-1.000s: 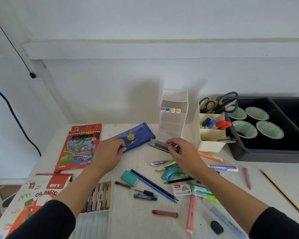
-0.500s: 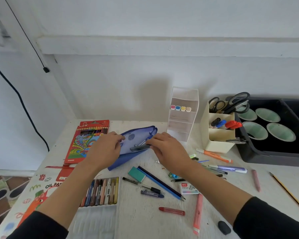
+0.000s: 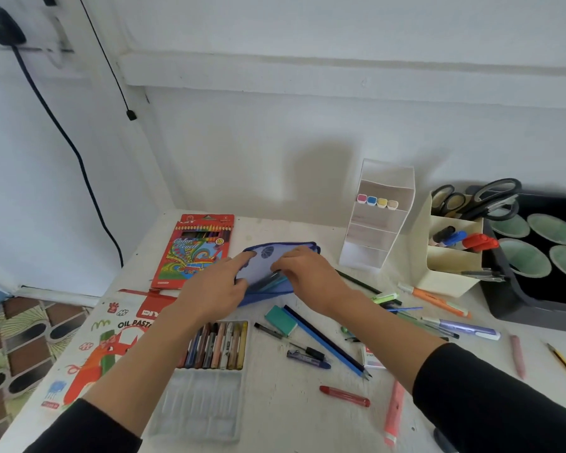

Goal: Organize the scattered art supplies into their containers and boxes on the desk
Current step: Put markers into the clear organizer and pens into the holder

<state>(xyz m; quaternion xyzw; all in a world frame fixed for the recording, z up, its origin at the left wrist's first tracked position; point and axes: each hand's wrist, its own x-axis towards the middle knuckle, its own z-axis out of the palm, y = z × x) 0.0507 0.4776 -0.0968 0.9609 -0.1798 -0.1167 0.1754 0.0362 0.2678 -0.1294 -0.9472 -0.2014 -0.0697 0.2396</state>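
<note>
Holding the blue pouch [image 3: 285,248] open, my left hand [image 3: 214,287] pinches its flap. My right hand [image 3: 309,276] grips pens [image 3: 270,280] at my fingertips, half inside the pouch mouth.

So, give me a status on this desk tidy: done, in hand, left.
Done: scissors and markers stand in the cream holder. In hand: the left hand holds the blue pouch open while the right hand slides pens in. Left: blue pencil, teal eraser, red crayon, pink highlighter and orange marker lie loose on the desk.
</note>
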